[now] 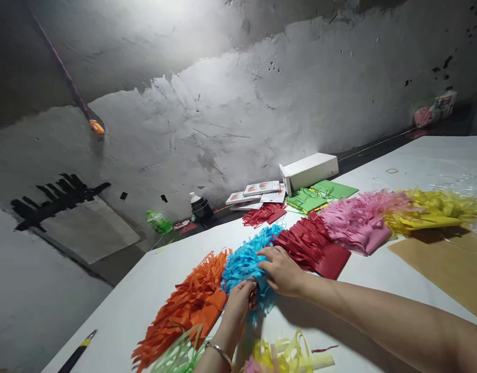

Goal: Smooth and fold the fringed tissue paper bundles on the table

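Observation:
Both hands are at a pile of blue fringed paper [246,259] on the white table. My left hand [241,298], with a bangle at the wrist, is closed at the pile's lower edge, its fingertips pinching blue strips. Over the pile's right side lies my right hand [279,269], palm down with its fingers apart on the strips. Orange fringed paper [199,295] sits directly left of the blue pile. Dark red fringed paper [316,243] is just beyond my right hand. Near my forearms are yellow strips [296,355] and pale green strips [180,355].
Farther right lie pink [357,220] and yellow fringed paper [433,210], beside brown paper [444,264]. Green paper [320,194], a white box [312,171] and flat packs [262,188] stand along the back. A cutter knife [79,352] lies at the left edge.

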Demonstrator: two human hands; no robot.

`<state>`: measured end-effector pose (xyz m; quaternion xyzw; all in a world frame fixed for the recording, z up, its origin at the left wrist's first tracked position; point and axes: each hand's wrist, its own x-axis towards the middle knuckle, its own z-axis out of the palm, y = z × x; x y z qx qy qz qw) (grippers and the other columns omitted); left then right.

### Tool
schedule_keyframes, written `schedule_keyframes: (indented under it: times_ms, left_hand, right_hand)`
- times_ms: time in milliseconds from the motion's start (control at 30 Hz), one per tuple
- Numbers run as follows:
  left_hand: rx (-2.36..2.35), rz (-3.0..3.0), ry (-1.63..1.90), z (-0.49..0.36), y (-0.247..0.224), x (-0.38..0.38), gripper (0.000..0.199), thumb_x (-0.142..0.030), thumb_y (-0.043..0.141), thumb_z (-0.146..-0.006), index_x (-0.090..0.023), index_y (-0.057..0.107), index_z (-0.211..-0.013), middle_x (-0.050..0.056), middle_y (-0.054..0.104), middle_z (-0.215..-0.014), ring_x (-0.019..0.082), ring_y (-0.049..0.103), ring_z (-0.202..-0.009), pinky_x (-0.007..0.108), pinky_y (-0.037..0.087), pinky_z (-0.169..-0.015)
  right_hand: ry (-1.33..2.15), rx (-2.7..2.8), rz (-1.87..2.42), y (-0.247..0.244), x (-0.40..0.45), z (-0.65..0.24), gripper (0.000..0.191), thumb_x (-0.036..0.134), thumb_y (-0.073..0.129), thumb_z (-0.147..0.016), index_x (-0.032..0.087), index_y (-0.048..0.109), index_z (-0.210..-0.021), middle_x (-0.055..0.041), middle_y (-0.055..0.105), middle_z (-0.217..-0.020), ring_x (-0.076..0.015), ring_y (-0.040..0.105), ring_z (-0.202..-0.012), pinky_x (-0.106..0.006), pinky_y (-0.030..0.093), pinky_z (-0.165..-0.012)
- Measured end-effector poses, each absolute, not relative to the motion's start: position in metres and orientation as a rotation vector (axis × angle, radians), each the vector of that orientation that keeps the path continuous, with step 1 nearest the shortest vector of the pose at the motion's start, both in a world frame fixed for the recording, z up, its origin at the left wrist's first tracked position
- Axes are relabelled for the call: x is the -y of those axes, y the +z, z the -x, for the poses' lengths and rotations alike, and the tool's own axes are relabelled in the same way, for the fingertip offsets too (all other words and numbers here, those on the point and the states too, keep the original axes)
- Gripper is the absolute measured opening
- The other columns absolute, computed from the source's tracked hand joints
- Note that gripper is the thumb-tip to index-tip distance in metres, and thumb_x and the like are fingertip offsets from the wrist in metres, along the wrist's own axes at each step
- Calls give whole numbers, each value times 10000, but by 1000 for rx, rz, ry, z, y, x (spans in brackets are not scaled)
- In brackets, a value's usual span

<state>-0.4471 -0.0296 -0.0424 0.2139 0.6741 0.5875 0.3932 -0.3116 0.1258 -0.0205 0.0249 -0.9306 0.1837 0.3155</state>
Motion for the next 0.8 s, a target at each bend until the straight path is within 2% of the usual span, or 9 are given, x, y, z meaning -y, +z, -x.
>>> schedule_keyframes:
  times_ms: [133, 233, 300, 467, 667, 800]
  left_hand:
    - [-1694, -557, 1490, 448, -46, 30, 209, -352, 625, -949, -154, 609, -883, -70, 540, -678, 57, 467, -487, 195, 417, -449]
    - [-1690, -572, 1493, 447, -47, 30, 230, -351, 632, -944, -155, 599, -829, -76, 527, -657, 58, 464, -485, 197, 417, -453]
    - [-1687, -581, 1495, 446, -48, 30, 247, -350, 638, -940, -158, 588, -793, -82, 511, -637, 58, 455, -479, 199, 413, -455]
    - [-1680, -584, 1488, 446, -47, 31, 275, -352, 642, -936, -163, 569, -750, -90, 486, -608, 58, 444, -469, 200, 405, -455]
    - [-1664, -557, 1486, 445, -48, 29, 354, -427, 614, -947, -170, 547, -713, -104, 433, -560, 52, 398, -430, 198, 372, -428]
    - [-1685, -561, 1526, 445, -50, 28, 302, -377, 625, -947, -165, 561, -741, -98, 458, -586, 53, 420, -448, 194, 384, -435]
  right_hand:
    - [555, 2477, -100, -22, -134, 323, 140, 138, 781, -795, 238, 764, -891, -73, 629, -1349, -319, 509, -1288, -565, 288, -1108]
    - [613, 2458, -42, -26, -137, 329, 79, 164, 809, -797, 223, 760, -815, -53, 669, -1272, -290, 556, -1217, -540, 330, -1096]
    - [643, 2443, -1, -29, -137, 333, 58, 208, 795, -829, 190, 740, -824, -55, 682, -1217, -278, 566, -1192, -534, 367, -1079]
    - [689, 2429, 31, -34, -136, 337, 158, 306, 719, -921, 154, 691, -884, -54, 690, -1111, -254, 601, -1138, -515, 426, -1045]
    - [725, 2409, 44, -35, -135, 335, 182, 322, 699, -937, 154, 675, -870, -50, 686, -1066, -243, 616, -1089, -493, 457, -1007]
    - [746, 2401, 40, -34, -135, 329, 188, 328, 704, -932, 150, 672, -882, -51, 679, -1069, -241, 620, -1073, -489, 469, -992]
